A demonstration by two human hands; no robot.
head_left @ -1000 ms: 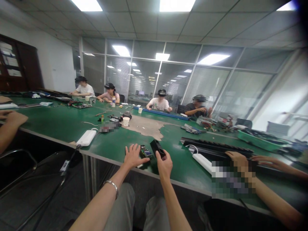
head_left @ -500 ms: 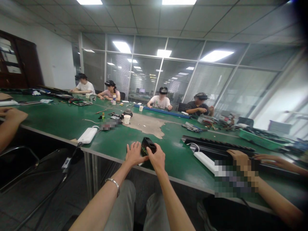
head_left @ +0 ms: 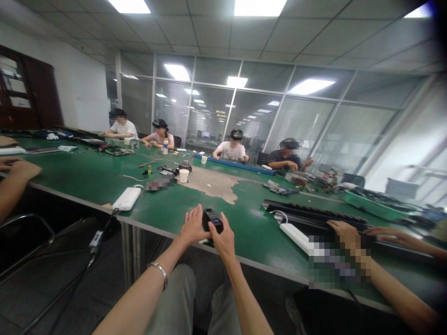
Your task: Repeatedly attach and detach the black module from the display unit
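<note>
A green-topped desk [head_left: 87, 186] is extending ahead of the person, carrying a white power strip [head_left: 127, 198] to the left and a second power strip [head_left: 295, 237] to the right. A paper cup [head_left: 184, 175] is standing beyond the hands, beside a worn tan patch [head_left: 213, 184] in the desk surface. A black slotted rail [head_left: 314, 211] is lying on the right, where a co-worker's hands [head_left: 344, 230] are working over it, partly behind a pixelated block. Another co-worker's hand [head_left: 17, 170] is resting at the far left of the view. Nothing is standing directly between the person's hands and the cup.

The near desk edge is running just below the person's hands. Bare green surface is lying on both sides of them, widest toward the left-hand power strip.

The black device [head_left: 212, 220] is sitting just inside the near edge, between the hands. The right hand [head_left: 223, 242] is narrowly closed, gripping the device's lower side. The left hand [head_left: 196, 228] is open with its fingers spread, just beside the device; contact between them cannot be confirmed. A small white item [head_left: 206, 242] is showing under the hands, too hidden to identify.
</note>
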